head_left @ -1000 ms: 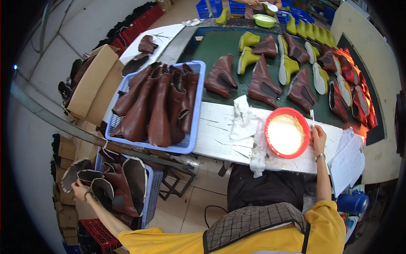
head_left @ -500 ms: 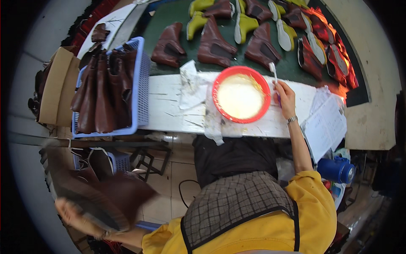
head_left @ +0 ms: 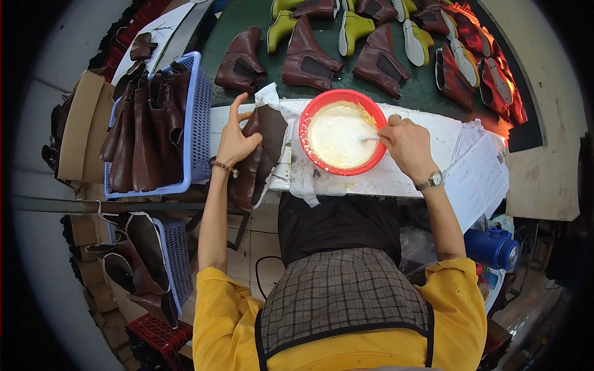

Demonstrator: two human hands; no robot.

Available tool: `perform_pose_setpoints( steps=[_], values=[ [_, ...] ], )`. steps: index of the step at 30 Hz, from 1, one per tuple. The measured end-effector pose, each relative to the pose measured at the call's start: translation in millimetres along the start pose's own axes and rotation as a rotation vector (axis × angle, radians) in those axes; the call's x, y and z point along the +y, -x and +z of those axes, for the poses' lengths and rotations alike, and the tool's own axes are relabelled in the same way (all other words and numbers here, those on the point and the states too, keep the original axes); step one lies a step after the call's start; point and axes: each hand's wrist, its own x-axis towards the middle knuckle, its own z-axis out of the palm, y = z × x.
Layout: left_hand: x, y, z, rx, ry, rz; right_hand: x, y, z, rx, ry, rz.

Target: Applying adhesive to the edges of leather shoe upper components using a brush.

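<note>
My left hand (head_left: 236, 141) is over the white tabletop, its thumb and forefinger spread apart. Beside and partly under it lies a brown leather boot upper (head_left: 270, 145), its dark grey-brown underside partly showing. Some of that hand's other fingers are hidden, but it does not appear to grip the leather. My right hand (head_left: 405, 145) pinches a small white-handled brush (head_left: 370, 138) at the right rim of a red bowl (head_left: 305, 143). The brush tip dips into the creamy white paste (head_left: 339, 133) inside. A stained white cloth (head_left: 309, 179) lies against the bowl's left and front side.
A blue basket (head_left: 201, 123) of brown boot uppers stands on the left; another basket (head_left: 176, 260) sits lower. Brown boots (head_left: 309, 62) and green shoe lasts (head_left: 356, 31) cover the far green surface. Papers (head_left: 476, 182) and a blue jug (head_left: 489, 247) are on the right.
My left hand has brought the boot upper from the lower left up onto the table and loosened its hold. My right hand has moved left, lowering the brush into the paste.
</note>
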Motion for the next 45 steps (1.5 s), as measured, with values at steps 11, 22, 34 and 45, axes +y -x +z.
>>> perform_pose_setpoints(
  steps=[11, 22, 34, 45],
  values=[
    [35, 14, -23, -0.025, 0.004, -0.024, 18, 10, 0, 0.213, -0.561, 0.172],
    [123, 47, -15, -0.453, 0.338, -0.22, -17, -34, -28, 0.372, -0.789, -0.282],
    [110, 30, -7, 0.095, 0.304, 0.047, -33, -2, -4, 0.286, -1.04, 0.011],
    [-9, 58, -11, -0.041, -0.381, 0.234, 2, 2, 6, 0.048, -0.273, 0.188]
  ],
)
